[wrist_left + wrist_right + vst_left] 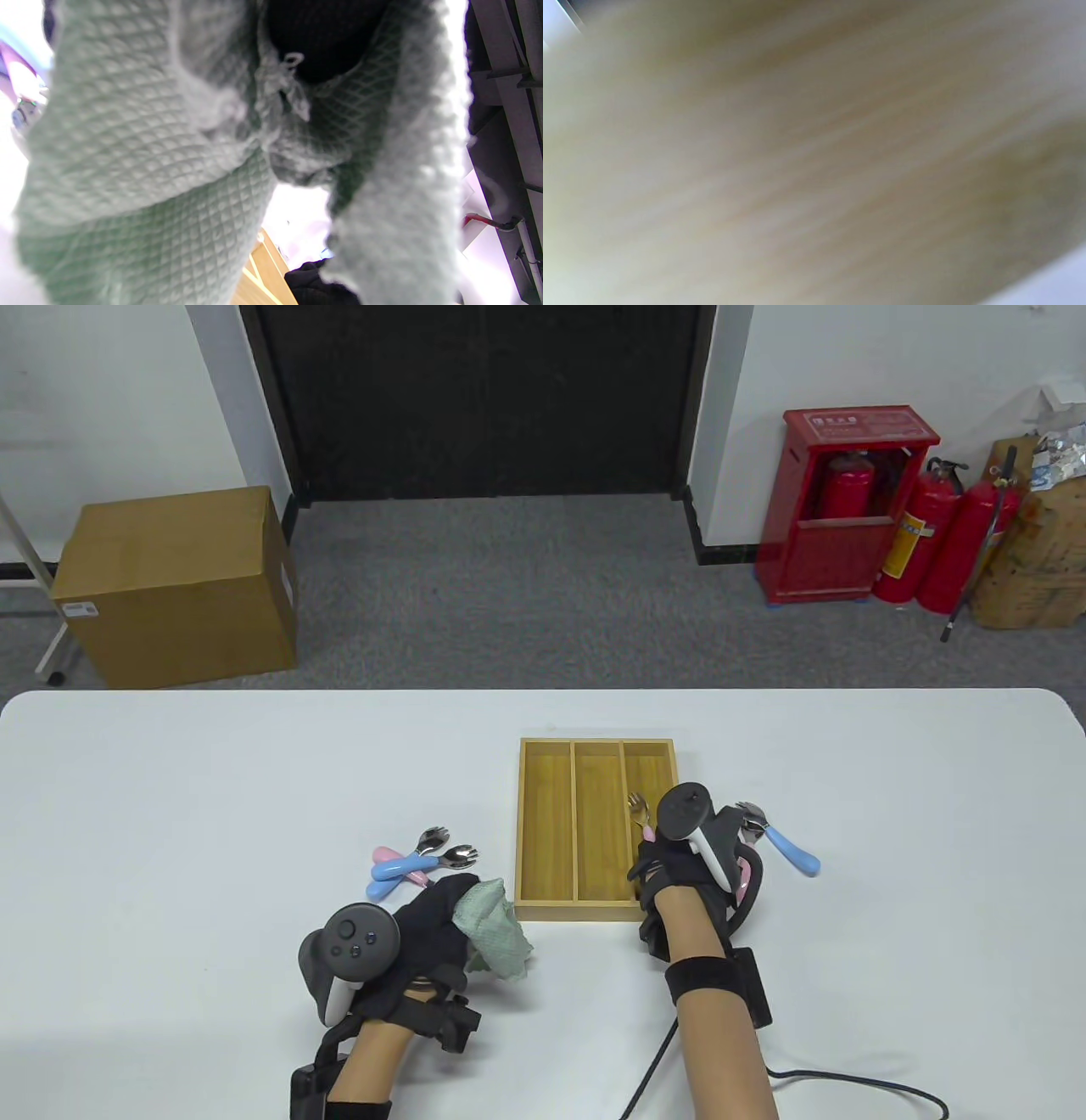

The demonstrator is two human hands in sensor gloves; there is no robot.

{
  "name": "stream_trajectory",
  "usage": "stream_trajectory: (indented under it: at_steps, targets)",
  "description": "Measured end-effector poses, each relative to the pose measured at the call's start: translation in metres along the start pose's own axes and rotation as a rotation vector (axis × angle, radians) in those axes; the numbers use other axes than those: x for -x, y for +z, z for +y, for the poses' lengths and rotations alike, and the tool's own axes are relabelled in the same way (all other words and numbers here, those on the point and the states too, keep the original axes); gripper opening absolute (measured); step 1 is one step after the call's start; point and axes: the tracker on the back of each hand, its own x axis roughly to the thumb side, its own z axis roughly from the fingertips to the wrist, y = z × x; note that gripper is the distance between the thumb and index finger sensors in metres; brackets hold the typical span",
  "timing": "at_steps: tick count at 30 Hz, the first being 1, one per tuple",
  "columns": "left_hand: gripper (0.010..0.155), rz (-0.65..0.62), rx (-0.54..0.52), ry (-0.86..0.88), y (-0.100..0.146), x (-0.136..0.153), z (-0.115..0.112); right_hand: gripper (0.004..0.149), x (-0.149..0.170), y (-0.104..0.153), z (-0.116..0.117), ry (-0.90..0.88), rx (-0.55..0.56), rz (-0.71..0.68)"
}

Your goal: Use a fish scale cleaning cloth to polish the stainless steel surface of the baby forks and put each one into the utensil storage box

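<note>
The wooden utensil box [545, 823] has three long compartments. My right hand [657, 847] hovers over its right compartment and grips a pink-handled baby fork [639, 812], whose steel head points to the far left inside that compartment. Most of the fingers are hidden under the tracker. My left hand [437, 912] holds a bunched pale green fish scale cloth [496, 937] just left of the box's near corner. That cloth [148, 148] fills the left wrist view. The right wrist view shows only blurred wood of the box [814, 152].
Two more baby forks, one blue-handled [405, 869] and one pink-handled [386, 854], lie crossed on the table left of the box. Another blue-handled fork [789, 848] lies to its right. The left and middle compartments hold nothing. A cable [857, 1082] trails near the front edge.
</note>
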Motion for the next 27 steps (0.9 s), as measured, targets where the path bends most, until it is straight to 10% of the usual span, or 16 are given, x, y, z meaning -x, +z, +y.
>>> stream_trajectory:
  at_steps: [13, 27]
  targets:
    - [0.046, 0.012, -0.013, -0.01, 0.002, 0.001, 0.005, 0.043, 0.072, -0.019, -0.09, -0.145, 0.097, 0.135]
    - [0.047, 0.03, -0.012, -0.024, 0.004, 0.003, 0.008, 0.054, 0.14, -0.028, -0.05, -0.064, 0.025, 0.324]
